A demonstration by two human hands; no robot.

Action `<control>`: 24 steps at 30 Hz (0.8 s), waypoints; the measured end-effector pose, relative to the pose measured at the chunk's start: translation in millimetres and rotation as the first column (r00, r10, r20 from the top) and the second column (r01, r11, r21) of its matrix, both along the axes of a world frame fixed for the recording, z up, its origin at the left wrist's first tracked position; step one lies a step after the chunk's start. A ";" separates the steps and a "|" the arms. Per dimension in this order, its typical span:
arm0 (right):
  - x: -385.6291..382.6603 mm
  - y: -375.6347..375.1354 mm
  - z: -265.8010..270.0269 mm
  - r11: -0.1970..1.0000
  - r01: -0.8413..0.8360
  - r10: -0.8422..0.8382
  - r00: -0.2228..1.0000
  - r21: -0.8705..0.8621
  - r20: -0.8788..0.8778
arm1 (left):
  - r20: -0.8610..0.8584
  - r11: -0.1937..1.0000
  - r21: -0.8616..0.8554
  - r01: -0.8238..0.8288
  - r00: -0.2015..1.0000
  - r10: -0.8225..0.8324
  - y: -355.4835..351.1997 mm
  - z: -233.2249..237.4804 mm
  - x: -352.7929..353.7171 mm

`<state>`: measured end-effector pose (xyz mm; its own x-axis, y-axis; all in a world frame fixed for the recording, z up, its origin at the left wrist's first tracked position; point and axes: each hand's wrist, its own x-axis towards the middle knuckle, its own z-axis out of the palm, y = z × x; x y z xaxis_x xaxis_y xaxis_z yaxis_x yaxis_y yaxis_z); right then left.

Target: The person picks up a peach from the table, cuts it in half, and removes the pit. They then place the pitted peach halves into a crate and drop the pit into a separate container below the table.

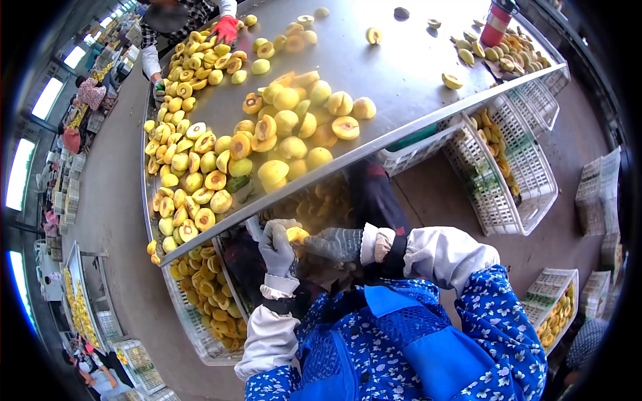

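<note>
Both my hands wear grey knit gloves and meet just below the front edge of the steel table [401,73]. My left hand [277,248] is closed around a small metal tool whose tip sticks up toward the table edge. My right hand [336,244] comes in from the right and grips a yellow peach [297,234] held between the two hands. A large heap of whole and halved yellow peaches [281,127] lies on the table just above my hands.
Another person's red-gloved hand [226,30] works at the far peach pile. A red cup [498,20] stands at the table's right end. A white crate of peach halves [200,301] sits under the table, with more crates [508,180] on the floor to the right.
</note>
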<state>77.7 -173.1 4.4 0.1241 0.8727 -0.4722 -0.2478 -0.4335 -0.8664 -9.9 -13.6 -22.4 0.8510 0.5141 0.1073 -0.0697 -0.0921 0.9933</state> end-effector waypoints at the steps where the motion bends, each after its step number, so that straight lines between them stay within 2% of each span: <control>1: 2.0 -1.3 3.5 0.999 -0.032 0.032 0.998 0.000 0.050 | -0.018 1.000 0.018 0.011 1.000 -0.011 -1.6 2.3 -0.9; 2: -0.7 -0.9 1.3 0.999 0.010 -0.011 1.000 0.032 0.020 | -0.043 1.000 -0.017 0.001 0.999 -0.002 -6.1 6.9 -2.5; 4: -12.1 0.1 -4.5 0.991 0.098 -0.096 0.995 0.095 -0.028 | -0.012 0.989 0.037 -0.143 0.990 0.143 -12.1 3.8 -0.5; 6: -21.1 1.2 -4.2 0.890 0.196 -0.239 0.970 0.413 0.055 | 0.039 0.946 0.096 -0.310 0.951 0.308 -19.0 -2.7 3.1; 9: -27.9 10.8 -15.7 0.890 0.301 -0.269 0.953 0.342 -0.138 | 0.146 0.811 0.390 -0.436 0.899 0.413 -29.6 4.3 7.2; 10: -27.5 12.1 -33.7 0.841 0.184 -0.332 0.918 0.509 0.216 | 0.159 0.769 0.458 -0.445 0.893 0.422 -30.5 2.5 7.3; 11: -26.3 14.9 -49.8 0.785 0.007 -0.417 0.746 0.619 0.520 | 0.169 0.766 0.465 -0.445 0.893 0.416 -31.7 3.1 6.9; 12: -25.3 14.3 -32.7 0.886 0.192 -0.306 0.926 0.422 0.222 | 0.181 0.761 0.473 -0.444 0.894 0.409 -32.9 4.6 7.0; 13: -25.3 13.1 -15.8 0.952 0.269 -0.250 0.959 0.147 -0.137 | 0.191 0.757 0.480 -0.443 0.895 0.403 -33.0 6.9 7.7; 15: -25.0 8.7 -19.0 0.928 0.224 -0.203 0.974 0.296 -0.101 | 0.242 0.714 0.563 -0.416 0.909 0.339 -32.9 15.5 8.9; 17: -20.3 3.2 -13.3 0.951 0.173 -0.086 0.945 0.258 -0.316 | 0.274 0.691 0.614 -0.382 0.924 0.267 -32.5 22.5 9.9; 18: -23.1 1.4 -4.0 0.956 0.230 -0.163 0.932 0.183 -0.323 | 0.297 0.694 0.613 -0.379 0.924 0.242 -30.3 21.4 10.7; 22: -15.9 -12.7 35.0 0.991 0.110 -0.076 0.928 0.074 -0.364 | 0.217 0.741 0.601 -0.301 0.953 0.211 -29.2 25.6 7.3; 24: -21.1 0.9 -13.9 0.952 0.145 -0.144 0.989 0.269 -0.023 | 0.101 0.918 0.319 -0.234 0.972 0.212 -23.2 19.6 4.4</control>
<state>56.6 -172.2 -9.5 0.2570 0.9403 -0.2230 -0.2937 -0.1439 -0.9450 -5.5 -36.8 -2.8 0.7044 0.6169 0.3512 -0.0711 -0.4309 0.8996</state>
